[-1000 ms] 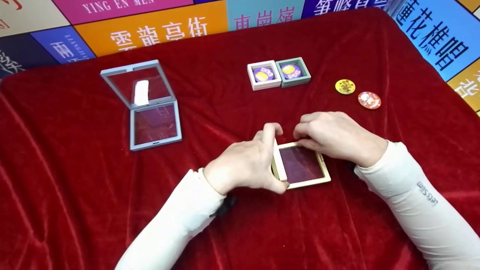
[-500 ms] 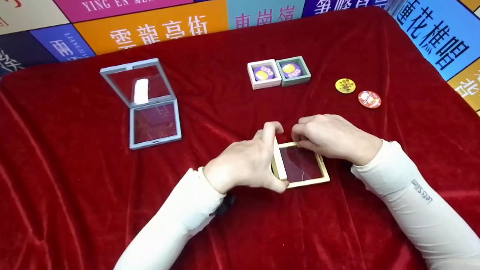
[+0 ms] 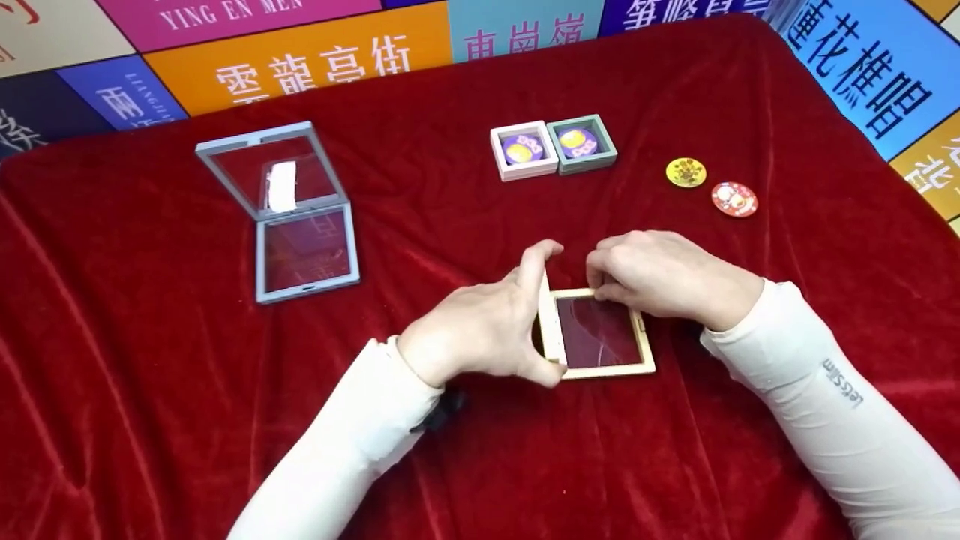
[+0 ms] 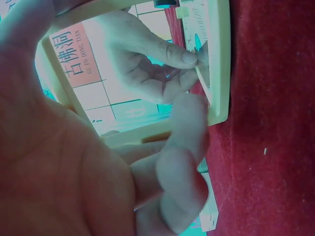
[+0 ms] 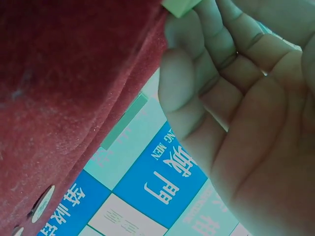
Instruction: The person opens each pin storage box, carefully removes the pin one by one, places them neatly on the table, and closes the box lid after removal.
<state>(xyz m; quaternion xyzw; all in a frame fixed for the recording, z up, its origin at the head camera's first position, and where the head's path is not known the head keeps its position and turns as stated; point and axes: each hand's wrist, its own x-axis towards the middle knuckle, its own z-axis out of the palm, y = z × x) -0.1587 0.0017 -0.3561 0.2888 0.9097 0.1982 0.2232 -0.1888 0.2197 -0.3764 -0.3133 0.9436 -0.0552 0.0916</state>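
A cream-yellow hinged display frame (image 3: 611, 370) with clear film stands partly unfolded on the red cloth. One half lies flat; the other rises at its left side. My left hand (image 3: 476, 330) grips the raised half, thumb at the near end and fingers at the far end. Through the clear film of the raised half (image 4: 222, 69), the left wrist view shows the other hand. My right hand (image 3: 664, 274) pinches the far rim of the flat half, its fingers curled. In the right wrist view only a corner of the frame (image 5: 181, 5) shows at the fingertips.
A blue-grey frame (image 3: 309, 289) stands unfolded at the left. Behind the hands, a white box (image 3: 525, 174) and a green box (image 3: 589, 163) each hold a purple badge. A yellow badge (image 3: 685, 172) and a red badge (image 3: 734, 199) lie right of them.
The left hand has shifted slightly left, and the raised half of the yellow frame leans a little further left. The right hand keeps its place at the far rim.
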